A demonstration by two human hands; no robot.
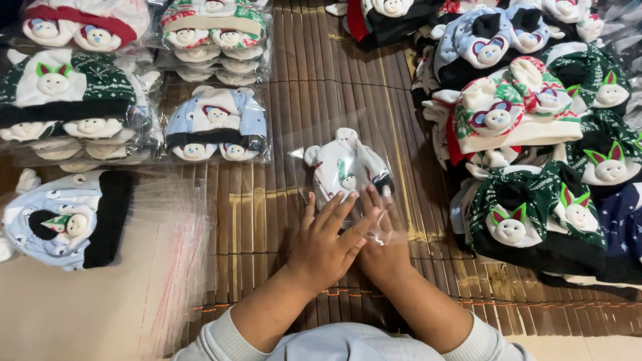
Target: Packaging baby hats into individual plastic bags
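White hat (348, 170) in clear bag (314, 144), centre of slat mat (267, 207), both hands on bag's near end.
L hand (326, 244) flat, fingers spread, laid over R hand (381, 234); R also flat on plastic, grip on it can't be told. Bagged hat stacks (215, 127) upper left, loose hat pile (535, 134) right, spare bags (167, 247) w/ blue hat (63, 217) left.

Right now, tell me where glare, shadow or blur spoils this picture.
Head view: glare streaks the clear bag under the left hand and right hand, and the bagged hats at top left; soft shadow lies beside both forearms on the mat; the fingers look slightly blurred; the edges bend a little.
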